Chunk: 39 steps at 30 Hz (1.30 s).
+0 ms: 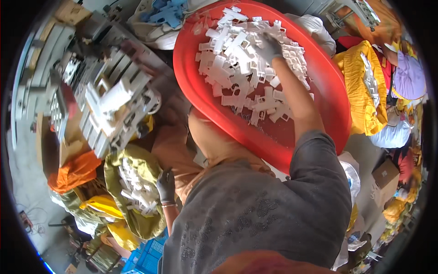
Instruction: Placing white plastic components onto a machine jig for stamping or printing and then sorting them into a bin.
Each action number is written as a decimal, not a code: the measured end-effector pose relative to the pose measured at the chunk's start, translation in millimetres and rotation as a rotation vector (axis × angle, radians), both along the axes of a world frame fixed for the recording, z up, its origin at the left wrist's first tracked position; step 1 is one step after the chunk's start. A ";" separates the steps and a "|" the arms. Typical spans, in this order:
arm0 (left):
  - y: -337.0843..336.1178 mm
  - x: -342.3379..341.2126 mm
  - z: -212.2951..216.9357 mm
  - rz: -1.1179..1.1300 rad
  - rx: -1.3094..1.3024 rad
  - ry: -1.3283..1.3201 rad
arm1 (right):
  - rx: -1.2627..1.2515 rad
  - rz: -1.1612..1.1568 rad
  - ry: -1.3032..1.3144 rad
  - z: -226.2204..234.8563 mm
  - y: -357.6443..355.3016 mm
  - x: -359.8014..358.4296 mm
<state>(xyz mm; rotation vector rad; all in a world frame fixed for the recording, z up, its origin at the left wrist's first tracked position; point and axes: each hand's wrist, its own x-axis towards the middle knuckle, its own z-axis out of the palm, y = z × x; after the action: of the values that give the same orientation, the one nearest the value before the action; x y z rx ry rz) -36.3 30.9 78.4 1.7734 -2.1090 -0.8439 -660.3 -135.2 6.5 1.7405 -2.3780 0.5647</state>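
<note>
A large red oval tub stands in front of me, heaped at its far end with white plastic toy-pistol-shaped pieces. My right hand, in a grey glove, reaches into the heap; its fingers look apart against the pieces, and no piece shows clearly in its grip. Low on the left, my gloved left hand hangs beside my leg, fingers loosely apart and holding nothing visible. Next to it an olive sack gapes, with more white pieces inside.
Left of the tub is a slatted grey stand bearing blurred white pieces. Blue toy-pistol-shaped pieces lie beyond the tub. A yellow sack sits at the right. Orange cloth and a blue crate are at the lower left.
</note>
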 end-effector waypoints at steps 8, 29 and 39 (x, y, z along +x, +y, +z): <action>-13.8 -9.3 -7.7 -0.053 0.144 -0.104 | 0.525 -0.543 -0.243 -79.6 -73.8 -165.0; -14.6 -38.6 -14.1 -0.169 0.067 -0.018 | -0.033 -0.191 -0.855 -32.4 115.1 100.6; -41.4 -92.4 37.2 -0.281 -0.145 0.255 | -0.125 0.253 -0.599 -9.8 141.0 125.7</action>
<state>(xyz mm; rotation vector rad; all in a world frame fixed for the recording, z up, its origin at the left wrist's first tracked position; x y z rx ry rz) -128.7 -10.5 115.7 1.2441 -2.2108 -0.9047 -534.6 5.8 -3.4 2.0459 -2.3909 1.4150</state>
